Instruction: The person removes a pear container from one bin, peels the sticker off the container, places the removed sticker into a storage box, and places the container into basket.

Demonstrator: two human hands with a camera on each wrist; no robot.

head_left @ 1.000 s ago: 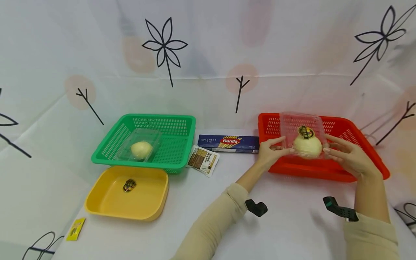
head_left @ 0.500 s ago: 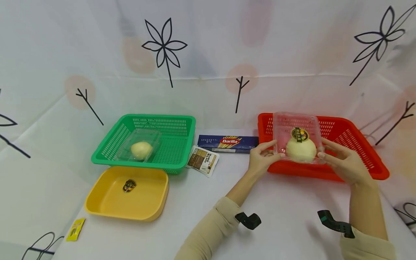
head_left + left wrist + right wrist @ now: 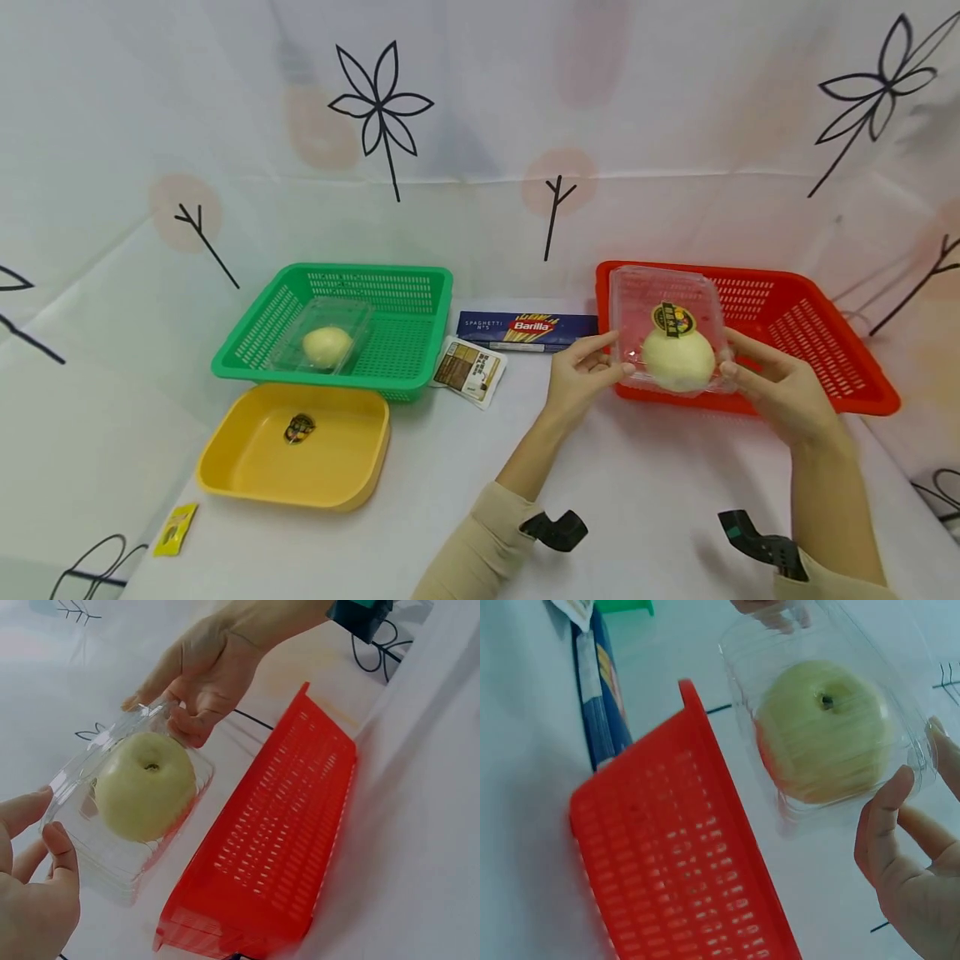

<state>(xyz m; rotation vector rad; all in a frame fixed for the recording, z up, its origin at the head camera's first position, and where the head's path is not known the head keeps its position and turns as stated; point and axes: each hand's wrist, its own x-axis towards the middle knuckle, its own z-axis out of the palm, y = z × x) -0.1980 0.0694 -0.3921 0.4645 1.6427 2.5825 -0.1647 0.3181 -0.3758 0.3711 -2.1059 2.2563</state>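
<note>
A clear plastic clamshell box (image 3: 630, 292), with a dark round sticker on its lid, is held tilted up in front of the red basket (image 3: 802, 350). Inside lies one pale yellow-green, apple-like fruit (image 3: 678, 365); both wrist views show a dimple in it (image 3: 146, 787). My left hand (image 3: 576, 379) pinches the box's left edge between thumb and fingers. On the opposite edge, my right hand (image 3: 787, 398) grips the box the same way. In the right wrist view, thumb and fingers of the right hand (image 3: 915, 862) meet the clear rim.
At left, a green basket (image 3: 405, 287) holds a similar clear box (image 3: 356, 315) with a pale fruit. A yellow tray (image 3: 337, 475) with a dark sticker sits before it. Between the baskets lie a blue spaghetti box (image 3: 558, 327) and a flat packet (image 3: 480, 375). A yellow sachet (image 3: 175, 529) lies front left.
Both hands have drawn the clear box with the fruit leftward and toward me, from over the red basket to its front left edge. The other things have stayed put.
</note>
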